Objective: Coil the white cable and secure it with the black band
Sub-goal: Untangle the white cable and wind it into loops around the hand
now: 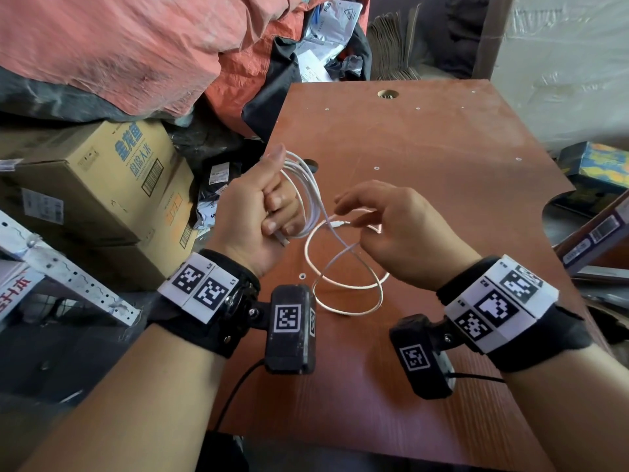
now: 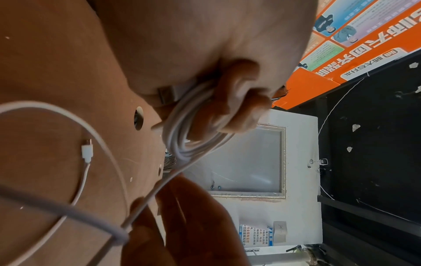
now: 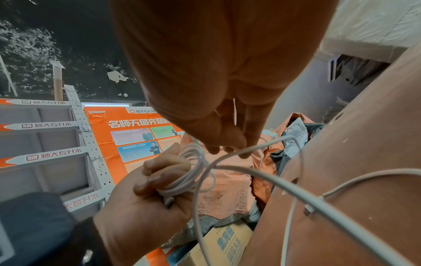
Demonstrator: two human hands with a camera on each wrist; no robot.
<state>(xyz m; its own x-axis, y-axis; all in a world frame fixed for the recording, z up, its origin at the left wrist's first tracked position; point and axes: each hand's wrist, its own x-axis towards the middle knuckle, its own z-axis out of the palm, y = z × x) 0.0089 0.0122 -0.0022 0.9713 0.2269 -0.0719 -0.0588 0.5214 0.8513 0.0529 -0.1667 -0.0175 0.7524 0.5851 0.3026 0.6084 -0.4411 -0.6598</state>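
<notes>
left fingers (image 1: 279,212): curled tight round a bundle of finished loops, thumb pressed on top, silver usb plug poking out below the fist.
right fingers (image 1: 354,212): pinching the free run a little way from the bundle, other fingers loosely spread.
left hand (image 1: 253,216): raised above the left edge of the table, gripping the coil.
right hand (image 1: 394,229): held over the middle of the table, just beside the left.
thin white charging cable (image 1: 311,195): partly coiled in the left fist; remaining length sagging in two slack crossed loops onto the table, small white connector (image 2: 87,151) lying on the surface.
black band: not seen in any view.
reddish-brown wooden table (image 1: 442,158): drilled with round holes and small screw heads.
risk: crossed slack likely to kink or knot if pulled through fast; loops liable to spring out of the fist when one hand lets go for the band.
brown cardboard box (image 1: 112,185): blue chinese print, barcode on the side.
orange poster (image 3: 136,136): white chinese headline, too small to read reliably.
</notes>
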